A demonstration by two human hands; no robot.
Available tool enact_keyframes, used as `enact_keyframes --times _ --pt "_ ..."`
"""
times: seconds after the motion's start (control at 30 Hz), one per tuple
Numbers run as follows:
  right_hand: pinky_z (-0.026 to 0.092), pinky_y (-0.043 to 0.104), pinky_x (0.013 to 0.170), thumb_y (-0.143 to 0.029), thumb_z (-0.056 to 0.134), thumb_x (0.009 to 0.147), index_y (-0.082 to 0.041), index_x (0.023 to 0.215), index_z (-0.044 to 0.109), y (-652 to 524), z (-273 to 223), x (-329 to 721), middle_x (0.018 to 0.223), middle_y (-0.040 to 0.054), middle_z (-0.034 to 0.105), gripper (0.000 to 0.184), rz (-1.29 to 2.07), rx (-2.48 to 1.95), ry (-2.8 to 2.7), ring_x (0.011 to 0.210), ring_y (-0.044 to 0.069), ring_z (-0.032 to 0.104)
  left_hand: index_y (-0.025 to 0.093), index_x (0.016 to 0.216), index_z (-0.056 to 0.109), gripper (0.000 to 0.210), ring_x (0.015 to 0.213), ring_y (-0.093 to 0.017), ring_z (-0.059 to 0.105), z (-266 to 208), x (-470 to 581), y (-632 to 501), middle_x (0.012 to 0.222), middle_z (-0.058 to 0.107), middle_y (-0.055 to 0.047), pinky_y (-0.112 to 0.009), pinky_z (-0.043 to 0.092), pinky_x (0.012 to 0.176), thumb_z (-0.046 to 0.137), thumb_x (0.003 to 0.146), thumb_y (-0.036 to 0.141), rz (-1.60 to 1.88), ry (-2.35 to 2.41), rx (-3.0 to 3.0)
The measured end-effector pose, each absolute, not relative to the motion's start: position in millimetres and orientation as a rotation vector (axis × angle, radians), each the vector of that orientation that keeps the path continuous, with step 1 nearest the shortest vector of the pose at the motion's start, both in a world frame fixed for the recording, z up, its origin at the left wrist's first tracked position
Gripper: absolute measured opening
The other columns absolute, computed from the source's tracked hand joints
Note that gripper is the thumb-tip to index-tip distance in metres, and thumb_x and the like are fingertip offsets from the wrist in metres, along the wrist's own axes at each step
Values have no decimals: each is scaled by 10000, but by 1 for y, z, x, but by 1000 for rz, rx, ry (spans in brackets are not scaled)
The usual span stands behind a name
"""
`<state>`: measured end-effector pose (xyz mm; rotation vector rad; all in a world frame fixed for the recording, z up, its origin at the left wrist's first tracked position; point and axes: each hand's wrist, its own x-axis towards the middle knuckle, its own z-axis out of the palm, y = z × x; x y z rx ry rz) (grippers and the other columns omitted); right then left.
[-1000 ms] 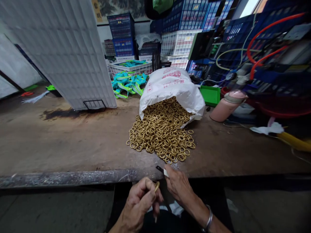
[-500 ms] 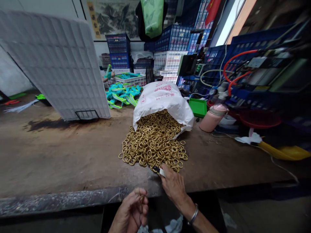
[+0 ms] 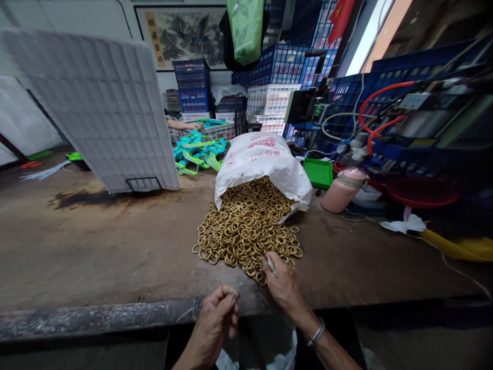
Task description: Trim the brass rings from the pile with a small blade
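A heap of gold-coloured rings (image 3: 242, 231) spills from the mouth of a white sack (image 3: 262, 154) onto the table. My right hand (image 3: 283, 282) is closed around a small tool (image 3: 271, 264) with a pale handle; its dark tip touches or nearly touches the heap's near right edge. Most of this tool is hidden by my fingers. Nearer to me, my left hand (image 3: 217, 318) hangs by the table's front edge, thumb and fingertips pinched together. Whatever sits in that pinch is too small to make out.
A tall white quilted panel (image 3: 103, 108) stands at left. Teal and green plastic pieces (image 3: 200, 149) lie behind the sack, near another person's arm (image 3: 185, 125). At right are a green tray (image 3: 318, 173), a pink bottle (image 3: 344, 190) and machinery with red hoses (image 3: 385, 87).
The tool in my right hand has shifted slightly at the heap's edge. My left fingers have closed tighter and risen a little. The other person's arm reaches further over the crate. The view has tilted slightly.
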<state>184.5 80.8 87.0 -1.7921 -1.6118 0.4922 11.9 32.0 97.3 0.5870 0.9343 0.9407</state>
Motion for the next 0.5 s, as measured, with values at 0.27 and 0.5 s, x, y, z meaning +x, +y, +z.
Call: enact_keyframes --times 0.27,0.5 --pt "232 190 389 -426 499 693 -210 613 391 72 102 165 487 -92 322 255 1249 -1483 -1054 404 56 266 155 881 596 167 646 -121 539 91 13 48 733 587 -19 -229 441 607 517 771 253 1173 1155 1491" --pt "132 165 341 -431 580 650 -222 680 353 60 114 150 493 -121 280 310 1744 -1272 -809 360 21 149 198 1105 532 351 897 -179 579 78 5 56 949 645 -87 -328 461 808 436 792 73 1255 1020 2153"
